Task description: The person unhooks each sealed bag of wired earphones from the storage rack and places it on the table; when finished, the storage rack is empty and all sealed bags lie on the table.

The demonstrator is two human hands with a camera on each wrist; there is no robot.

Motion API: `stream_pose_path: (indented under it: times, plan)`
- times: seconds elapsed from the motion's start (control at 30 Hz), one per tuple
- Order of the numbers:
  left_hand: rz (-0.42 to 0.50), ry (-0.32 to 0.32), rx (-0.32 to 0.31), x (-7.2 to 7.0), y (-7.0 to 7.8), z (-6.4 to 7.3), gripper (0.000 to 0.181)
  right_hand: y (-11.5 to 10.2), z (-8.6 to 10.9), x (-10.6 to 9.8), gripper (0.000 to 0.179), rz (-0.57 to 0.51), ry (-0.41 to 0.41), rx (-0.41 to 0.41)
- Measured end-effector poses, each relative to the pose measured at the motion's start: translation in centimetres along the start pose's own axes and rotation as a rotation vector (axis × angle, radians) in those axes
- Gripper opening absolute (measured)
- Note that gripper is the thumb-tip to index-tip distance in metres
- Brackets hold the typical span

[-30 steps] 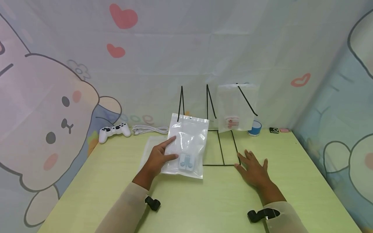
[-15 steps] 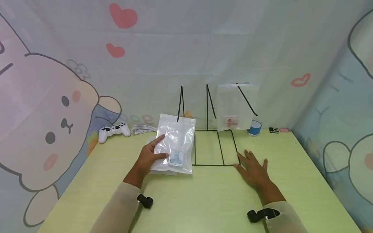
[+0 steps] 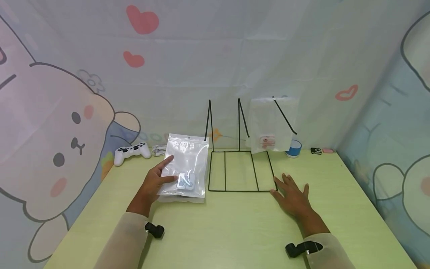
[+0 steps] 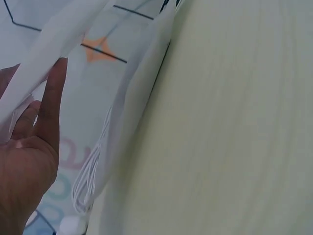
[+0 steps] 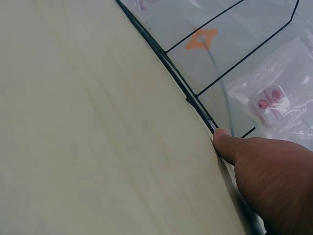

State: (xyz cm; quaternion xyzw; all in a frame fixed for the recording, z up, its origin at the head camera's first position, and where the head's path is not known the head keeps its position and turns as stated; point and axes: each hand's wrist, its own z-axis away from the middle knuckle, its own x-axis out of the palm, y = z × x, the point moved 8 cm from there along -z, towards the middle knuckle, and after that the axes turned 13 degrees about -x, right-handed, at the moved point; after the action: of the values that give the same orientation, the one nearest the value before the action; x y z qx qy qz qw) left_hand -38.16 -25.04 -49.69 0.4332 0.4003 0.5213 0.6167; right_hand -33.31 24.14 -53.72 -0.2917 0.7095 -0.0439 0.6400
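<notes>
My left hand (image 3: 150, 186) grips the left edge of a clear zip bag (image 3: 188, 158) holding blue-and-white earphones (image 3: 186, 181) in a small case. A second bag (image 3: 181, 200) lies under it on the table, mostly hidden; the left wrist view shows a gap between the held bag (image 4: 58, 34) and the lower bag (image 4: 142, 83). My right hand (image 3: 293, 197), fingers spread, touches the front right corner of a black wire rack (image 3: 242, 191). On the rack's right hook hangs another zip bag (image 3: 268, 119) with red earphones (image 3: 267, 142).
Behind the bags at the left are a white game controller (image 3: 132, 151) and a coiled white cable (image 3: 159, 150). Past the rack's right side stand a blue-and-white cylinder (image 3: 293, 148), a small black player (image 3: 316, 151) and a pink item (image 3: 327, 151). A printed cloth backs the table.
My left hand has carried the zip bag leftward, away from the rack's left hook and over the lower bag, uncovering the rack's base. The right hand stays at the rack's corner.
</notes>
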Motion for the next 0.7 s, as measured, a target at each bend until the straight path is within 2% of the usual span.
stream_pose_path:
  times: [0.23,0.53,0.7]
  plan:
    - [0.064,-0.020,-0.013,-2.8,-1.0,0.2,0.095,-0.4,0.2,-0.3,0.068,0.001,0.000,-0.001]
    - [0.023,0.006,-0.031,-7.0,-1.8,0.7,0.092,-0.5,0.2,-0.1,0.068,0.000,0.003,-0.004]
    - [-0.029,0.019,-0.059,-8.6,-2.1,0.9,0.093,0.0,0.0,0.2,0.069,0.007,-0.005,-0.005]
